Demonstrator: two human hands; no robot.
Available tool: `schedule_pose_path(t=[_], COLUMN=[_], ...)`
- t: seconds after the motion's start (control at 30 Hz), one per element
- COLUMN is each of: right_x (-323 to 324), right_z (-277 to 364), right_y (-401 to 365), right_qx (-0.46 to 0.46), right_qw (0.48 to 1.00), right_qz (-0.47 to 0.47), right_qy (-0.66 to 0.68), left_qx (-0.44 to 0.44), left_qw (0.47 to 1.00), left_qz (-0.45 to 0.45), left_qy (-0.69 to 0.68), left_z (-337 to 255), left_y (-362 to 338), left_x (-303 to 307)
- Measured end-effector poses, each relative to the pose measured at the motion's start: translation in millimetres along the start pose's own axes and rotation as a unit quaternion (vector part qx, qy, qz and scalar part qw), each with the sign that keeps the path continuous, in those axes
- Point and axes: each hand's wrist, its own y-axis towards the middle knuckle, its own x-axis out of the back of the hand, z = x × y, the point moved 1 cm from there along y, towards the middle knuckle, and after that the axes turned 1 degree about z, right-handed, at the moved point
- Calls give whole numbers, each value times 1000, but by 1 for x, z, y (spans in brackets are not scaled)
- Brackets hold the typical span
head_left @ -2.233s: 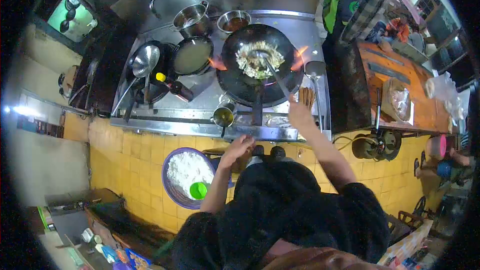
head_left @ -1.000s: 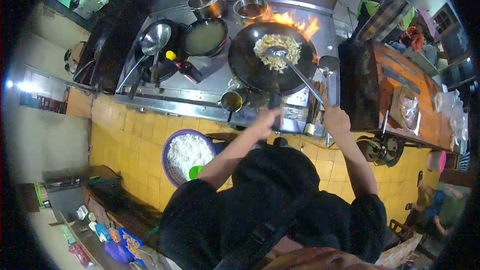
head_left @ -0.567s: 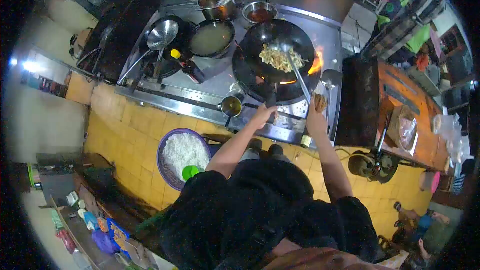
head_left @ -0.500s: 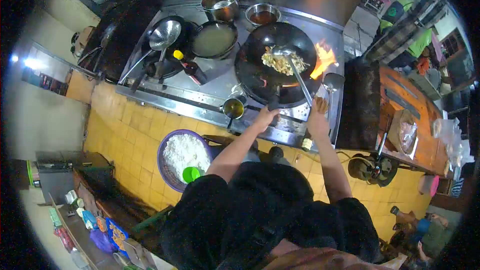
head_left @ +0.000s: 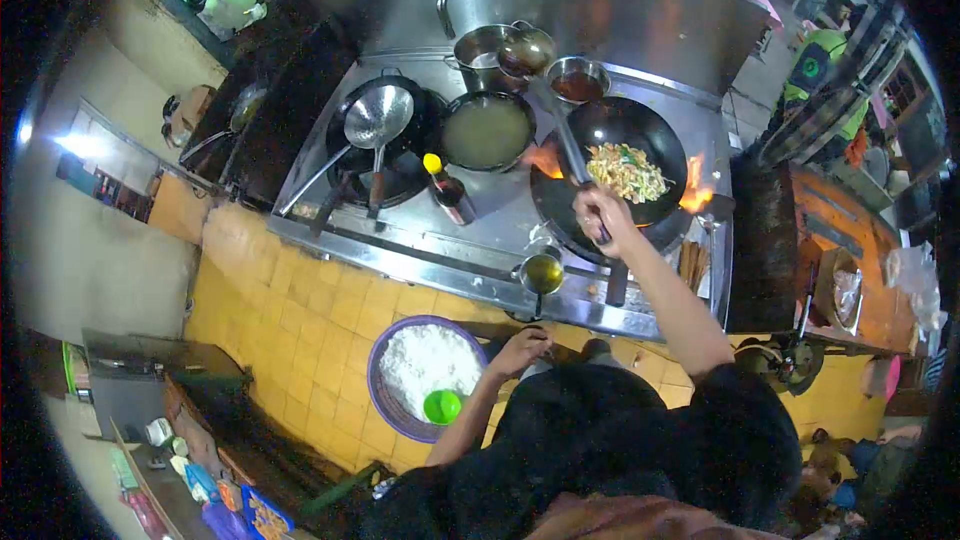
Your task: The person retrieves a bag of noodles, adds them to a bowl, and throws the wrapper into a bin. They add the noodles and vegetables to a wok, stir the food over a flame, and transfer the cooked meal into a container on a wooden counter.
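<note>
My right hand (head_left: 606,217) is wrapped round the handle of a long ladle (head_left: 562,130), whose bowl is over the rim of the steel pot (head_left: 480,52) at the back of the stove. Below that arm, a black wok (head_left: 655,130) holds chopped, fried food (head_left: 628,172), with flames at both its sides. My left hand (head_left: 522,351) hangs near my body, off the wok handle, beside the purple basket (head_left: 376,395) of white rice (head_left: 425,365); its fingers are bent and whatever they may hold is too small to tell.
A pan of cloudy liquid (head_left: 487,132), a sauce bottle (head_left: 448,192), a strainer (head_left: 380,116) and a small pot of oil (head_left: 541,272) stand on the stove. A bowl of dark sauce (head_left: 577,82) is at the back. A person in green (head_left: 822,62) is at the upper right.
My left hand has let go of the wok handle and drawn back toward my body. My right hand has lifted the ladle out of the wok and over to the back pot. The view has shifted.
</note>
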Motion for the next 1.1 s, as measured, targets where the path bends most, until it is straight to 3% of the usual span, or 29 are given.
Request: schedule_pose_path(t=[0.07,0.13,0.2,0.3,0.37,0.4,0.43,0.5,0.53,0.6,0.73,0.77,0.8,0.83,0.87,1.0,1.1], right_x=[-32,-61,-55,-87,-101,-84,-51,-86,-90,-83,-49,-41,-39,-36,-15,23,53], right_z=[10,19,10,17,21,18,11,20,21,25,36,44,54,61,65,90,83], right_y=[57,119,201,245,260,287,329,297,287,277,251,238,214,189,175,62,-31], right_qx=[27,29,51,58,29,28,52,24,23,11,43,-3,-47,-10,-5,-65,-68], right_qw=[998,981,978,959,890,890,845,911,911,961,973,989,995,995,997,991,989], right_qz=[-30,-85,-55,-99,-182,-181,-103,-175,-176,-137,-147,-119,-90,-96,-80,-1,-78], right_qy=[-43,-173,-196,-261,-417,-418,-521,-372,-372,-238,-172,-84,6,16,18,116,106], left_qx=[-6,7,-53,-72,-88,-88,-55,-2,-1,-2,-11,-39,-65,4,-36,-22,22], left_qw=[997,998,996,990,984,984,984,982,982,979,988,988,988,990,995,998,991], left_qz=[-52,-60,-77,-111,-141,-142,-150,-175,-174,-167,-134,-120,-104,-101,-86,-3,52], left_qy=[62,19,-12,-38,-56,-58,-83,-75,-75,-113,-77,-84,-92,-96,-32,55,125], left_z=[-2,11,18,39,43,38,32,9,11,19,24,27,15,3,-4,-15,-63], left_y=[-17,-20,-22,-21,-27,-33,-39,-55,-55,-52,-32,-24,-22,-21,-15,21,26], left_x=[18,32,39,43,41,38,34,25,27,30,47,51,49,49,50,43,6])
